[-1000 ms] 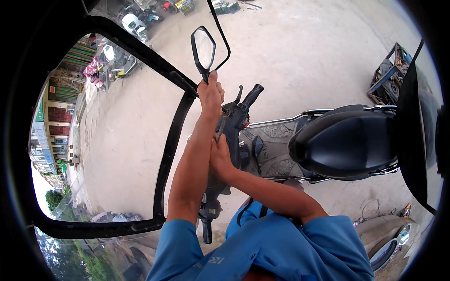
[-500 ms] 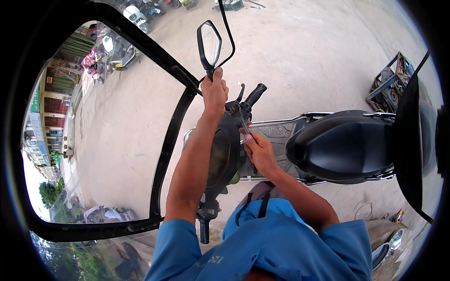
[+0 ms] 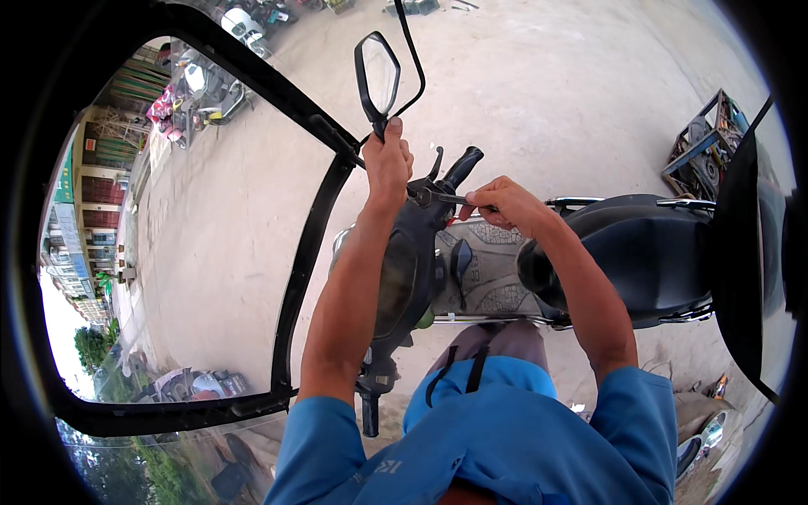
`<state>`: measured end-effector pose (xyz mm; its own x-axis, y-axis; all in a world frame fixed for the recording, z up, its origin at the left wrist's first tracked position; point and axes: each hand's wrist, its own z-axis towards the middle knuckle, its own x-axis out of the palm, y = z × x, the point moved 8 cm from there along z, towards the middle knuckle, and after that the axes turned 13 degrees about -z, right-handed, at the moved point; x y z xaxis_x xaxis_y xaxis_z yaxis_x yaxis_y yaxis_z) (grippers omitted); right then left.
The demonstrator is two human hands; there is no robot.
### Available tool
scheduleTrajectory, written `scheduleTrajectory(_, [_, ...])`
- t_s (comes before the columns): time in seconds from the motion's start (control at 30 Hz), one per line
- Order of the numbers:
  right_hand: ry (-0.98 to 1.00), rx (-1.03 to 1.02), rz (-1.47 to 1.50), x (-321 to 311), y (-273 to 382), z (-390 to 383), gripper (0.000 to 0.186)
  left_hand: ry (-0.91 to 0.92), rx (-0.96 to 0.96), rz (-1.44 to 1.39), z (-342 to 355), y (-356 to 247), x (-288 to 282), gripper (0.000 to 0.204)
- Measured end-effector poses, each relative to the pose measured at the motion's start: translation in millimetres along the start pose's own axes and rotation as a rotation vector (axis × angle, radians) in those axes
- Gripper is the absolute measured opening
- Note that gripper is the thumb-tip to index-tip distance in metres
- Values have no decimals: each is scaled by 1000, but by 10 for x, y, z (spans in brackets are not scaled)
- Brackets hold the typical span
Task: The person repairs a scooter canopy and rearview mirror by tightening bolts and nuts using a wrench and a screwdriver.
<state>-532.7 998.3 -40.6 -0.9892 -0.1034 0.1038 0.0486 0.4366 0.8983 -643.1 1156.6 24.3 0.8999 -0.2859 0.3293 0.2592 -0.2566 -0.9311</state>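
Mirror stem (image 3: 378,128) is gripped fast by left hand (image 3: 387,164) while wrench (image 3: 439,199), clasped in right hand (image 3: 503,204), is applied at its base nut; steady turning is judged required.

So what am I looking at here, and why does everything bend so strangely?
This is one picture from a wide fisheye camera worn on a person's head, looking down at their own arms, so straight edges curve toward the rim. No machine is at work, only two bare hands. The person in the blue shirt leans over a scooter parked on a dusty concrete yard. The left hand grips the stem of the rear-view mirror. The right hand holds a slim metal tool, apparently a wrench, whose tip meets the base of that stem near the handlebar grip. The black seat lies to the right, and a dark curved windscreen frame sweeps past on the left.
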Motion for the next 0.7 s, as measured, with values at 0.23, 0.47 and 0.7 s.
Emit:
scheduleTrajectory(0.23, [267, 184, 9, -181, 26, 280, 32, -9, -20, -3, 7, 11, -21, 37])
scheduleTrajectory(0.47, [135, 58, -93, -299, 207, 580, 19, 2, -29, 20, 5, 44, -32, 36])
scheduleTrajectory(0.7, [-468, -191, 53, 782, -186, -96, 27, -2, -22, 16, -4, 52, 67, 35])
